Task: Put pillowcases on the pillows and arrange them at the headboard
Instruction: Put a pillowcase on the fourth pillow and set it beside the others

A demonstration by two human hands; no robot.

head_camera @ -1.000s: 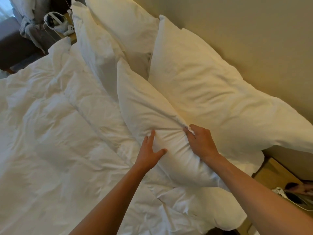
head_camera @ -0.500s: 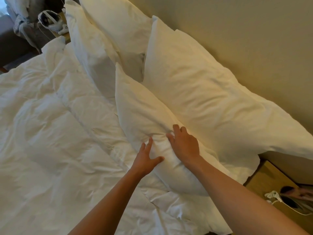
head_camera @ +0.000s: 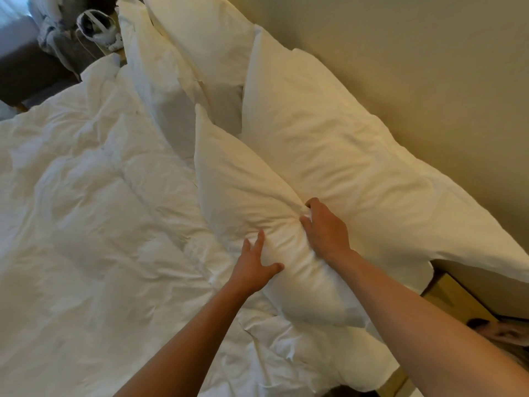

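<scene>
Several white cased pillows stand along the beige headboard (head_camera: 400, 67). The near front pillow (head_camera: 237, 184) leans upright against a larger back pillow (head_camera: 343, 156). My right hand (head_camera: 325, 229) pinches the fabric at the front pillow's upper edge, fingers curled into the cloth. My left hand (head_camera: 253, 269) lies flat on the pillow's near face with fingers spread, holding nothing. Two more pillows, a front one (head_camera: 160, 81) and a back one (head_camera: 200, 35), stand farther along the headboard.
A rumpled white duvet (head_camera: 86, 224) covers the bed to the left. A wooden nightstand (head_camera: 452, 293) with a cable and dark objects sits at the lower right. A white headset (head_camera: 97, 27) rests on a stand beyond the far pillows.
My right hand has shifted along the front pillow's top edge and bunched the fabric under its fingers. My left hand stays pressed on the pillow's face.
</scene>
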